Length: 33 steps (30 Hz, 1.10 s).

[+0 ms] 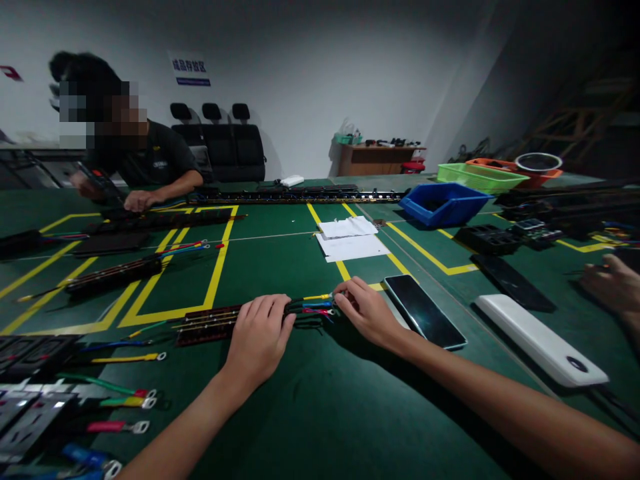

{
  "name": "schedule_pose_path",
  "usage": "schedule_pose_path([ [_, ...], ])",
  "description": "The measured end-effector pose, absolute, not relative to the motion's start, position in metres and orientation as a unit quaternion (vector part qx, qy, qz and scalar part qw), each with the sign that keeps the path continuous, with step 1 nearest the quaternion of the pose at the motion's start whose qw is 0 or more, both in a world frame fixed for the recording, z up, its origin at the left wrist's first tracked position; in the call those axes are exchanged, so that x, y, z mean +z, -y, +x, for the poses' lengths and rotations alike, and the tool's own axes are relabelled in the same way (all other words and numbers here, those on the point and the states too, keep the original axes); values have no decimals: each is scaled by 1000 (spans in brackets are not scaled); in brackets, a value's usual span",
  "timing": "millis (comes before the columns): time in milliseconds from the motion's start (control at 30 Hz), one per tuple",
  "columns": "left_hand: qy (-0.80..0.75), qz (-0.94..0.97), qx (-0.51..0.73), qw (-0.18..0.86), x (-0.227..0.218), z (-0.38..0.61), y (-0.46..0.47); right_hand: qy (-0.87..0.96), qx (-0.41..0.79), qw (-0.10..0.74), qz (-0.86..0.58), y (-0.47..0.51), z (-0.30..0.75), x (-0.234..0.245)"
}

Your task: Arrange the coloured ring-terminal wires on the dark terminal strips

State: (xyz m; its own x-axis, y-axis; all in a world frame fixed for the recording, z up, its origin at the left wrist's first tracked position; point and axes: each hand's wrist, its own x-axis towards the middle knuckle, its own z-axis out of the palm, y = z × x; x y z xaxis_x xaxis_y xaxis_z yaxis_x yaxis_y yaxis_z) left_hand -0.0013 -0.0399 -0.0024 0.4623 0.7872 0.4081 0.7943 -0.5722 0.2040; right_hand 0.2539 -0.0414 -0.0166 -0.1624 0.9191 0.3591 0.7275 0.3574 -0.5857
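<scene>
My left hand [263, 330] rests closed over the right end of a long dark strip [207, 325] with metal rails running along it. From that end several wires come out: a yellow-sleeved wire [316, 297], a blue-sleeved wire [315, 305] and a red-sleeved wire [320, 311], with metal terminals at their tips. My right hand [369, 312] has its fingers curled into a pinch where the yellow wire's tip ends. Whatever lies between those fingertips is hidden. Beside the right hand lies a phone [425, 310].
Across the green table, a co-worker [160, 160] holds a dark tool. White papers [353, 239], a blue bin [445, 207], a green basket [480, 177] and a white power bank [540, 340] lie around. Ring-terminal wires [130, 358] crowd the left; another person's hand [613, 287] is at right.
</scene>
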Motion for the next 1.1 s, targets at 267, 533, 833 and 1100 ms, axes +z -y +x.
schedule_pose_path([
  [267,462,-856,-233,5,-1,-1,40,749,145,341,-549,41,254,-17],
  [533,462,-855,-237,1,-1,-1,40,754,140,342,-544,41,254,-18],
  [833,461,-855,-238,-1,-2,-2,39,751,142,341,-547,41,253,-16],
  [1100,460,-854,-243,6,-3,-2,40,755,138,337,-545,41,253,-17],
])
